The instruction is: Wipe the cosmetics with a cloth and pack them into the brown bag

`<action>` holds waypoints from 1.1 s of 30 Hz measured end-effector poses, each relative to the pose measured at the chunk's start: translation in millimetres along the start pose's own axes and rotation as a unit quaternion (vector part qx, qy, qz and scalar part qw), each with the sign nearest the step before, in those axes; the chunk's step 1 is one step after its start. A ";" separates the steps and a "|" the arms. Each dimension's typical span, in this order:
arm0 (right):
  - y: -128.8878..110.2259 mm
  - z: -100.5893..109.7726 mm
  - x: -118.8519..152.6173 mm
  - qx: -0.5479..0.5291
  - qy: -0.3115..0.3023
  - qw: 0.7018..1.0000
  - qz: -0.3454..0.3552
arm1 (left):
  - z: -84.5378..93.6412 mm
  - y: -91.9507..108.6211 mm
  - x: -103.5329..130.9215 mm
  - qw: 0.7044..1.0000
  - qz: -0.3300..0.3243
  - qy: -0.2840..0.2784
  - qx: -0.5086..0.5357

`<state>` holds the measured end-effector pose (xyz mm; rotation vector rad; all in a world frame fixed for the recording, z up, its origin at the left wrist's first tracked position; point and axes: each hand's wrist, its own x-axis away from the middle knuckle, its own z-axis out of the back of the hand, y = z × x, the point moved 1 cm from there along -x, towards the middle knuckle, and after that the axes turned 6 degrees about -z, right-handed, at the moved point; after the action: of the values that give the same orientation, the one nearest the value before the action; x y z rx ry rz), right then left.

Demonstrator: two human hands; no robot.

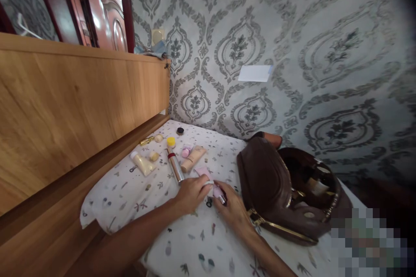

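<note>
On the white patterned sheet (162,233), my left hand (194,192) is closed around a pale pink tube (203,172). My right hand (231,207) pinches a small pink item with a shiny dark end (220,194), close beside the left hand's fingers. Just beyond the left hand lie a silver tube with a red band (175,166) and a beige tube (193,159). A pink-capped small container (186,151) touches the beige tube's far side. Further left are a cream-coloured tube (143,163) and a small yellowish jar (154,156).
An open brown bag (266,177) with items inside stands at the right. Near the wall are a yellow cap (170,141), a black lid (180,130) and a gold tube (147,140). A wooden board (81,91) borders the left side.
</note>
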<state>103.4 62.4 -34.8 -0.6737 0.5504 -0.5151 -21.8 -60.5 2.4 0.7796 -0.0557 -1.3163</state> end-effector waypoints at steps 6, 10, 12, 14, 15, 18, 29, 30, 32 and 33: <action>4.1 4.9 -3.6 -0.096 0.009 0.990 -0.106 | 2.6 -3.8 -2.7 0.984 0.033 0.103 0.139; 1.3 -0.4 -2.0 -0.124 0.041 0.984 -0.121 | 9.4 -8.0 -5.4 0.965 0.057 0.164 0.195; -5.2 -2.7 -0.8 -0.114 0.043 0.986 -0.111 | 10.5 -8.6 -5.2 0.968 0.050 0.165 0.181; -12.6 -3.0 -0.6 -0.090 0.026 0.992 -0.087 | 9.8 -8.1 -4.3 0.977 0.030 0.149 0.150; -15.7 -2.1 -1.4 -0.074 0.014 0.995 -0.071 | 9.0 -7.5 -3.7 0.982 0.019 0.138 0.130; -20.0 4.1 -10.6 -0.029 -0.005 0.999 -0.024 | 6.2 -5.7 -2.3 0.993 -0.007 0.090 0.076; -74.1 -24.8 -148.1 -0.013 -0.080 0.997 0.008 | -4.1 -5.5 -5.9 1.000 -0.007 -0.013 -0.018; -82.4 -38.4 -160.9 -0.006 -0.092 0.996 0.003 | -3.7 -4.8 -6.0 1.000 -0.012 -0.020 -0.021; -96.3 -67.0 -182.6 0.011 -0.109 0.994 -0.014 | -1.7 -2.9 -6.0 0.999 -0.028 -0.031 -0.019; -101.7 -80.5 -191.3 0.019 -0.113 0.993 -0.022 | -0.3 -1.8 -5.9 0.999 -0.035 -0.035 -0.016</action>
<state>-114.6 74.4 41.0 -0.6984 0.3131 -0.4820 -24.9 -55.3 3.4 0.7136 -0.0629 -1.4085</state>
